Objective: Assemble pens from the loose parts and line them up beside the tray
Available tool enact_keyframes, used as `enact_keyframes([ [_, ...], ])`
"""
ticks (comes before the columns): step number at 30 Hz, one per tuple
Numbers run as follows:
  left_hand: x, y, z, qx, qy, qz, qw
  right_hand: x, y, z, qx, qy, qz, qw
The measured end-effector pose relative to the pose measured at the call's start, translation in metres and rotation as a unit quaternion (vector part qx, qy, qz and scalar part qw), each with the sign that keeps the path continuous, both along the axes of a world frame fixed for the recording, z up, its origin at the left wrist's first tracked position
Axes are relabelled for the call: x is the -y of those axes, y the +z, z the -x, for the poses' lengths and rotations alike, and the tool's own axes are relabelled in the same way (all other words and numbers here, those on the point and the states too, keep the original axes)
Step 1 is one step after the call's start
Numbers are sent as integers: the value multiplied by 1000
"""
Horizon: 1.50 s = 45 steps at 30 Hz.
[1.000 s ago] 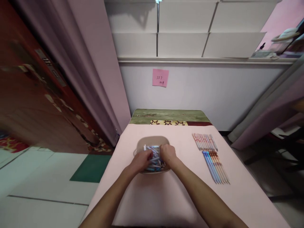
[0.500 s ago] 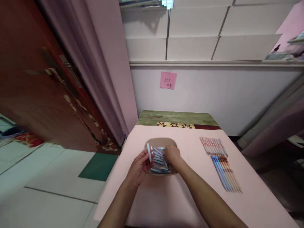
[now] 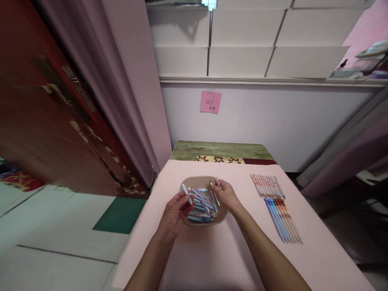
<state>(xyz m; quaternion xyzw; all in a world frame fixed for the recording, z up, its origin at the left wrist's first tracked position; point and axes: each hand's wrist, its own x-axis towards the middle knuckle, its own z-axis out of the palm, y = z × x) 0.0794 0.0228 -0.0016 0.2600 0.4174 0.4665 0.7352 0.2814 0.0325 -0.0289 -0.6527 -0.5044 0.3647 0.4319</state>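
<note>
A beige bin point(image 3: 222, 218) on the pink-covered table holds several blue, purple and white pens. My left hand point(image 3: 176, 210) pinches a light blue pen point(image 3: 187, 193) above the bin's left side. Over the right side, my right hand point(image 3: 224, 193) is closed on a slim pale pen point(image 3: 218, 183); a thin white stick with a dark tip is also by its fingers. To the right lie two rows of pens: a pink and white row point(image 3: 267, 186), and nearer to me a blue and brown row point(image 3: 283, 220).
The pink table cover point(image 3: 242, 250) leaves a green, patterned strip point(image 3: 224, 149) showing at the back. Behind it, a pink note point(image 3: 210, 102) is stuck on the wall. A brown door point(image 3: 60, 121) and purple curtain stand left.
My right hand has lifted out of the pens in the bin, with a slim pen now showing in its fingers. My left hand still holds the light blue pen, which tilts more. The view has shifted slightly.
</note>
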Motion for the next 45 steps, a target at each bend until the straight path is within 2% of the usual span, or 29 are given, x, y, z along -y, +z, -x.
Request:
enact_keyframes([
  [4, 0, 4, 1, 23, 22, -12, 999, 18, 18, 19, -82, 52, 14, 995],
  [5, -1, 6, 0, 34, 25, -10, 999, 25, 23, 23, -134, 78, 14, 988],
  [8, 0, 11, -4, 56, 15, 15, 998, 47, 35, 29, -204, 101, -32, 973],
  [11, 2, 11, -9, 51, -4, 11, 999, 62, 44, 25, -196, 87, -47, 976],
  [17, 9, 11, -9, -23, -41, -100, 994, 68, 58, 1, -177, 22, -73, 981],
  [23, 11, 22, -2, 14, -41, -87, 995, 67, 63, -8, -130, 12, -80, 988],
  [26, 8, 23, 2, 19, -24, -82, 996, 67, 61, -12, -120, -5, -94, 988],
  [30, 1, 23, 8, -6, 18, -92, 996, 66, 58, -17, -89, -62, -105, 989],
  [34, -7, 19, 16, -40, 60, -112, 991, 66, 55, -19, -84, -49, -94, 991],
  [37, -10, 12, 18, -129, 70, -160, 976, 66, 48, -21, -89, -44, -81, 992],
  [40, -9, 4, 16, -248, 30, -201, 947, 65, 38, -24, -95, -55, -72, 991],
  [42, -7, -1, 14, -312, 6, -233, 921, 64, 31, -26, -108, -59, -71, 990],
  [45, -6, -7, 11, -409, -13, -284, 867, 65, 22, -26, -145, -65, -51, 986],
])
